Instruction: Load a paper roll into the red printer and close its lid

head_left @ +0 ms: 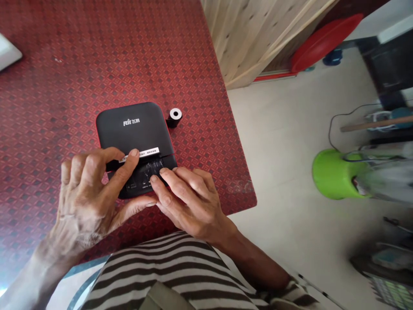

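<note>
A black receipt printer (135, 129) with a white logo lies on a table with a red patterned cloth (64, 86). My left hand (93, 193) grips the printer's near left edge, its forefinger resting on a white paper strip (146, 152) at the slot and its thumb under the near edge. My right hand (187, 198) lies on the printer's near right corner, fingers close together with their tips pressing the front panel. A small black paper roll (174, 116) with a white end stands just right of the printer.
The table's right edge drops to a pale floor. A green bucket (335, 174) stands on the floor at the right. A red basin (325, 41) leans by a wooden panel (258, 38). A white object (8, 51) is at the table's far left.
</note>
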Motion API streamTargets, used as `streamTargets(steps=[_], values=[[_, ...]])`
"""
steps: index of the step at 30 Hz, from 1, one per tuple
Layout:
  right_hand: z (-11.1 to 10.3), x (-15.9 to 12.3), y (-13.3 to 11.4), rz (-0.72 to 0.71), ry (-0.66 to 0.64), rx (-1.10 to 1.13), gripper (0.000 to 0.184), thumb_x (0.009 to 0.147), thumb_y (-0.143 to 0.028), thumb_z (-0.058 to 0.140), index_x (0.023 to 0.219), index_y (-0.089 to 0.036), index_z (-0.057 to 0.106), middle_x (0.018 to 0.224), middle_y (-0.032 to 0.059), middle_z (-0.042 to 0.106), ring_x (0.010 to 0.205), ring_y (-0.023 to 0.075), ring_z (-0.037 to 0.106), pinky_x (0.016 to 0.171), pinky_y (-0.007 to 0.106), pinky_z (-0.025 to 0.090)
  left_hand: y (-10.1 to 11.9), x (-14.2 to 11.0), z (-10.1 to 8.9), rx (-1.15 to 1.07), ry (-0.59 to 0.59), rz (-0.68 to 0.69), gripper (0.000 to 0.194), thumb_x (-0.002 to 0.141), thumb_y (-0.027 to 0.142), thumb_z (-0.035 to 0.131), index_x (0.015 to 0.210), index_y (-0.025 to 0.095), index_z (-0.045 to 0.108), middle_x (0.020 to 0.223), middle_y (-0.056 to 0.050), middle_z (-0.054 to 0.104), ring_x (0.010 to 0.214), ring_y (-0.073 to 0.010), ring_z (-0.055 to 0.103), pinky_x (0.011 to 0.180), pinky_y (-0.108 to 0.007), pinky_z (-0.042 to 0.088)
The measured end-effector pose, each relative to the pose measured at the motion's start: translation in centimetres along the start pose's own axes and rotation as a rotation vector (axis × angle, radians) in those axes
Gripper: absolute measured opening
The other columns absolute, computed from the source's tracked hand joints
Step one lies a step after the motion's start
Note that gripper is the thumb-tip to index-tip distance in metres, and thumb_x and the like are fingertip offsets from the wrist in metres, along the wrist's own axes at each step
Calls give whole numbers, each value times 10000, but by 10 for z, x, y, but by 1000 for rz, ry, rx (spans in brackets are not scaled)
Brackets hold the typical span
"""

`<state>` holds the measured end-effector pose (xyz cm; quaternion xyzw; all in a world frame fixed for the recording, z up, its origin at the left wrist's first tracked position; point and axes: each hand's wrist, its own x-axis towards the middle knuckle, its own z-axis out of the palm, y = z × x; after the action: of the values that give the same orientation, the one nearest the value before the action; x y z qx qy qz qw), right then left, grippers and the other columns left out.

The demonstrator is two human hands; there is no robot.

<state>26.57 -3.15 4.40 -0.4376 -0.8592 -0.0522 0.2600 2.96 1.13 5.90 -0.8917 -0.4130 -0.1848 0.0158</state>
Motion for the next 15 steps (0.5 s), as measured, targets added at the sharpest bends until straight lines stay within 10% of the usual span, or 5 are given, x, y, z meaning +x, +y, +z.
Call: streamTargets(steps=[10,15], values=[[-1,4,4,-9,20,42,294,969,-238,663,1237,-126,706,1219,71,778,1127,215,650,942,386,530,1,-1,3,-100,-27,-90,869,779,661,756,1534,316,499,1249,-160,649,1010,-331,558,903,-467,392],[1,7,31,126,197,157,315,955,-248,686,1259,-166,680,1162,92,778,1086,224,694,957,406,560,-7,-1,-2,-415,80,-149,604,864,647,666,1377,328,672,1181,-116,661,1010,-299,588,937,-483,440]])
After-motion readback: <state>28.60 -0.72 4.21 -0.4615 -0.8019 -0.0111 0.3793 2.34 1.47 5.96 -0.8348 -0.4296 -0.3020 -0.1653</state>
